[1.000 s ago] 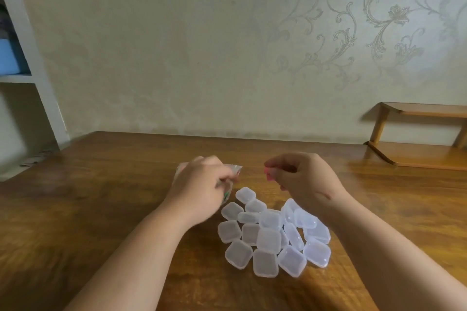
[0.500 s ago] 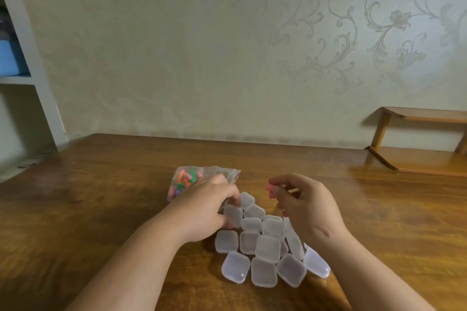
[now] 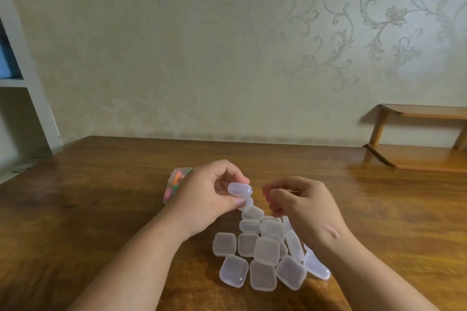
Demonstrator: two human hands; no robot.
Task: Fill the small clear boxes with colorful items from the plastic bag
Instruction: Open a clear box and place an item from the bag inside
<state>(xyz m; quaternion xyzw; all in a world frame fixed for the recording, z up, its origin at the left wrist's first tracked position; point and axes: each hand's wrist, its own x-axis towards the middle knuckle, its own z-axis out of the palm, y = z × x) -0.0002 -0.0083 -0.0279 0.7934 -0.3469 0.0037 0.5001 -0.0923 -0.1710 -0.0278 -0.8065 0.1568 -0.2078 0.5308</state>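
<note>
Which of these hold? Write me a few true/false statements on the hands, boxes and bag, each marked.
1. The left hand holds a clear box above the table. True.
2. The right hand holds nothing. False: it pinches a pink item.
3. The bag lies on the table, partly hidden behind the left hand. True.
4. The pile of boxes sits beyond the bag, by the wall. False: it lies nearer the person, between the forearms.
</note>
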